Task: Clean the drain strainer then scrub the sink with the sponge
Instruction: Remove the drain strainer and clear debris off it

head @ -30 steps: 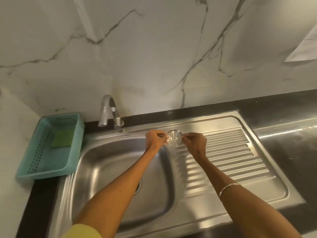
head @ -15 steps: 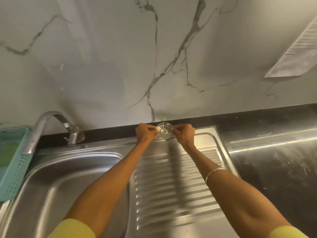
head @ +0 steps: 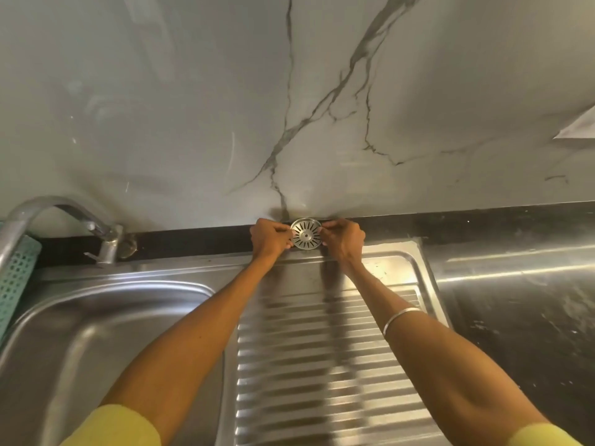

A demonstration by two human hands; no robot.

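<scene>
Both hands reach forward to the middle of the frame and hold the drain strainer (head: 306, 234) between them, up on edge with its slotted round face turned toward the camera. The left hand (head: 269, 239) pinches the strainer's left rim with curled fingers, and the right hand (head: 344, 239) pinches the right rim the same way, so each is closed on the strainer. The strainer sits just in front of the dark strip at the foot of the marble wall (head: 193, 107), above the back edge of the ribbed drainboard (head: 322, 365); whether it touches the steel beneath cannot be told. A thin metal bangle (head: 401, 318) circles the right forearm, and yellow sleeves (head: 112, 428) show at the lower edge of the frame on both arms. The sink (head: 106, 333) fills the lower left of the frame, its basin well apart from the strainer. At the left, the curved faucet (head: 61, 220) rises from the back rim, and a slice of a teal perforated basket (head: 17, 278) shows at the left edge. To the right of the drainboard lies the dark, streaked table (head: 521, 317), and a pale sheet (head: 578, 128) shows at the right edge on the wall.
</scene>
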